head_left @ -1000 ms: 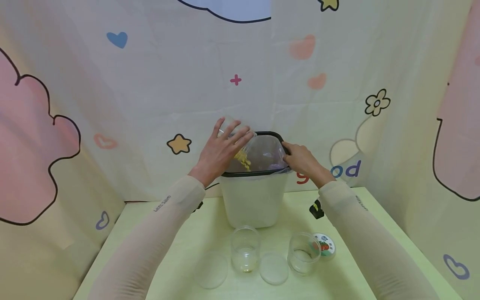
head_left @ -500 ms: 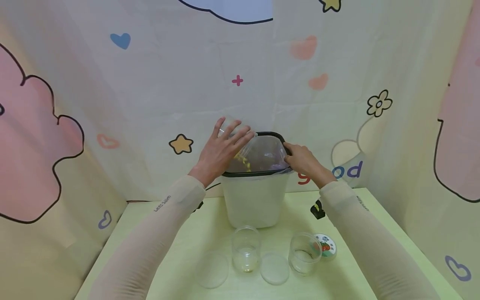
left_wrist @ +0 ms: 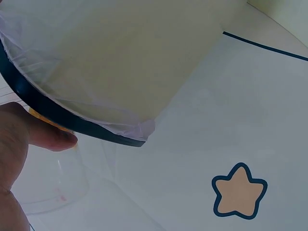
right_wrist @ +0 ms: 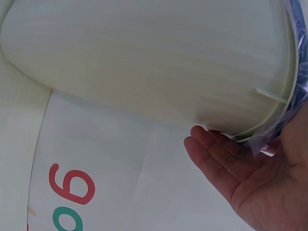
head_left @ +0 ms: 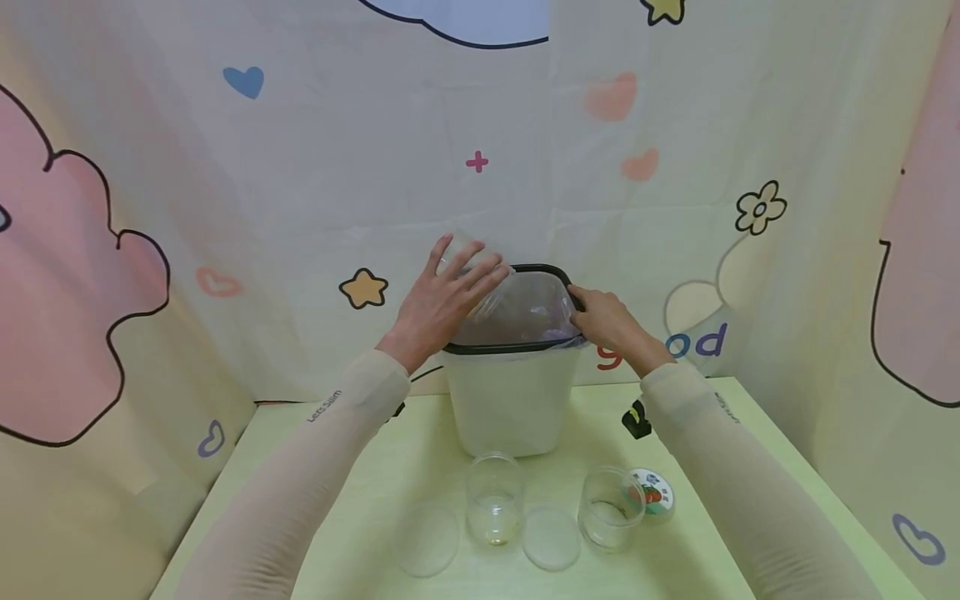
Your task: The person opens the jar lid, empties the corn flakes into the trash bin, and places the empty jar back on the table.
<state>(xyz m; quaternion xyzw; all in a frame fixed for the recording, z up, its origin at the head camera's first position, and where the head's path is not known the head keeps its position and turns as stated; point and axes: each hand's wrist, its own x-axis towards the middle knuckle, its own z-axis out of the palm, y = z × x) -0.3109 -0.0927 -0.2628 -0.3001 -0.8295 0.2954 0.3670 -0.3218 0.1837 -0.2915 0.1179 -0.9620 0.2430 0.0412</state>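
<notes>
My left hand [head_left: 435, 312] grips a clear plastic jar [left_wrist: 62, 175], tipped with its mouth down into a white trash bin [head_left: 510, 404]. In the left wrist view the thumb lies against the jar, near the bin's dark rim [left_wrist: 72, 122]. No yellow bits show in the air below the jar now. On the other side my right hand [head_left: 609, 321] holds the bin's rim at its right edge. Its thumb is at the top and its fingers [right_wrist: 216, 159] are bent under, outside the wall. A thin translucent liner [head_left: 543, 300] covers the bin's inside; its bottom is hidden.
In front of the bin stand two clear jars [head_left: 493, 508] [head_left: 611, 510]. Two clear lids [head_left: 425, 542] [head_left: 551, 540] lie flat beside them. A printed round lid [head_left: 657, 493] sits behind the right jar. A black clip [head_left: 637, 421] is near my right forearm. A patterned curtain [head_left: 315, 167] hangs behind.
Yellow bits were falling from the tipped jar into the bin; the stream thinned and is gone from view now. Both hands have stayed almost in place.
</notes>
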